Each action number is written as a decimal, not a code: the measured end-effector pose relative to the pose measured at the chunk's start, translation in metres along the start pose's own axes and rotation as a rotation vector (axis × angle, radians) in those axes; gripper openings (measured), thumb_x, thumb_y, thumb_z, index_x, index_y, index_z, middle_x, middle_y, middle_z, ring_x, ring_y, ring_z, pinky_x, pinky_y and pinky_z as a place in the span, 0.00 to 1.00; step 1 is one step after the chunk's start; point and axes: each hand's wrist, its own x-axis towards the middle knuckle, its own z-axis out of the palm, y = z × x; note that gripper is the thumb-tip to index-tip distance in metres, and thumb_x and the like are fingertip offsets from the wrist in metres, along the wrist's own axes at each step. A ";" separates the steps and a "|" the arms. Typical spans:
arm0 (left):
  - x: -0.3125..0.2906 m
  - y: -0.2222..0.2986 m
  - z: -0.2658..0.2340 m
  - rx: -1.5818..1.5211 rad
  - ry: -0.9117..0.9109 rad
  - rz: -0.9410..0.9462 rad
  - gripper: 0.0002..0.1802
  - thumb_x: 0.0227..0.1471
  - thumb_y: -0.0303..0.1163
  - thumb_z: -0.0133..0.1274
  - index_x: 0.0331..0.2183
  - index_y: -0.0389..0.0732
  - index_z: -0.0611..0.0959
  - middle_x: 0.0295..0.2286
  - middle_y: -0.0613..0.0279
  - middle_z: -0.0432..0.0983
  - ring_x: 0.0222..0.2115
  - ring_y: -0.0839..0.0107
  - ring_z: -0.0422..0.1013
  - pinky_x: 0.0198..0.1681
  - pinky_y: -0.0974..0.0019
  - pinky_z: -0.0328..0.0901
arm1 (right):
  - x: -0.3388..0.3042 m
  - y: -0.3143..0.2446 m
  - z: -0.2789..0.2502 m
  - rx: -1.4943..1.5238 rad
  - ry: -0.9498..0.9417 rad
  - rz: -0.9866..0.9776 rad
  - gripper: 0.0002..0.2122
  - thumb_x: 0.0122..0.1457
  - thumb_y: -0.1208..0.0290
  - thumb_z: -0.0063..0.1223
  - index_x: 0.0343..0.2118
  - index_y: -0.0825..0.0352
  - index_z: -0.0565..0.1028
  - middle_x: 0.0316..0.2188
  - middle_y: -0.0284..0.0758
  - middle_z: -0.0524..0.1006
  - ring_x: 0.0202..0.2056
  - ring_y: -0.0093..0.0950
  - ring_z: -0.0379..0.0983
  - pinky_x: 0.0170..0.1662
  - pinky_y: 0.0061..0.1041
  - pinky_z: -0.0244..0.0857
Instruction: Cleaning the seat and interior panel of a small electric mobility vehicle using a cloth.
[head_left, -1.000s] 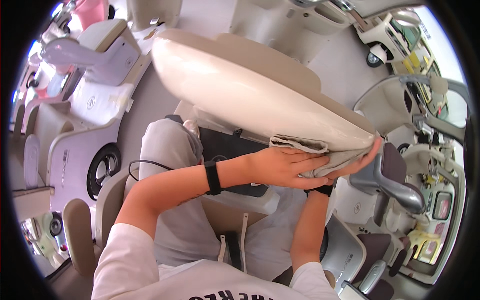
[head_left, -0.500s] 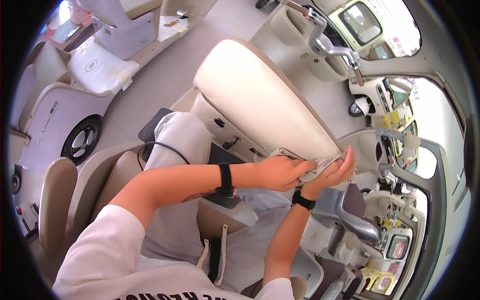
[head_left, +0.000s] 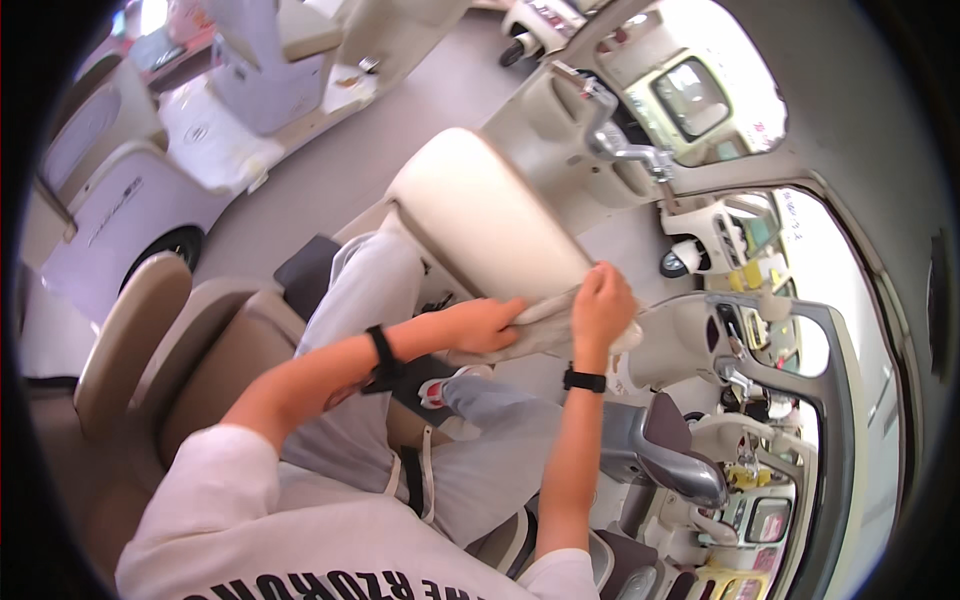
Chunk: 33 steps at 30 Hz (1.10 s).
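A greyish-beige cloth (head_left: 548,325) stretches between my two hands, bunched and twisted along its length. My left hand (head_left: 485,325) is closed round its left end. Gripping the other end, my right hand (head_left: 604,308) is a closed fist held a little higher. Just beyond the cloth is a cream, smooth-surfaced panel with a rounded top (head_left: 490,200); my right hand is close to its right lower corner. Whether the cloth touches the panel I cannot tell. Below the panel's edge, small dark fittings (head_left: 436,298) are partly hidden by my left arm.
I sit on a beige seat (head_left: 225,345) inside a small vehicle, its grey door frame (head_left: 840,420) curving along the right. A silver handlebar (head_left: 625,140) stands ahead. A lilac vehicle (head_left: 130,215) is at the left, and several small vehicles show through the openings at right.
My hands have moved apart and left, from together on the cloth at the panel's corner to holding it stretched between them. The view has shifted too.
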 end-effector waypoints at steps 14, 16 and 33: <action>-0.045 -0.013 0.046 -0.113 0.264 -0.077 0.19 0.59 0.39 0.47 0.45 0.33 0.73 0.39 0.38 0.76 0.41 0.49 0.74 0.45 0.53 0.67 | -0.011 0.016 0.027 0.015 0.025 -0.101 0.17 0.65 0.57 0.44 0.51 0.58 0.75 0.51 0.38 0.75 0.55 0.39 0.68 0.58 0.45 0.55; -0.048 -0.022 0.058 -0.183 0.272 -0.088 0.21 0.59 0.41 0.46 0.45 0.33 0.74 0.41 0.37 0.75 0.43 0.47 0.73 0.47 0.53 0.66 | -0.018 0.013 0.020 -0.024 -0.016 -0.041 0.20 0.65 0.56 0.45 0.55 0.59 0.72 0.54 0.38 0.73 0.57 0.40 0.64 0.61 0.47 0.52; -0.056 -0.022 0.096 -0.719 0.192 -0.166 0.21 0.60 0.36 0.48 0.52 0.37 0.74 0.41 0.60 0.76 0.44 0.72 0.69 0.48 0.66 0.65 | -0.007 -0.057 0.017 -0.009 -0.110 -0.259 0.42 0.44 0.63 0.56 0.67 0.60 0.57 0.62 0.47 0.61 0.63 0.48 0.54 0.65 0.53 0.41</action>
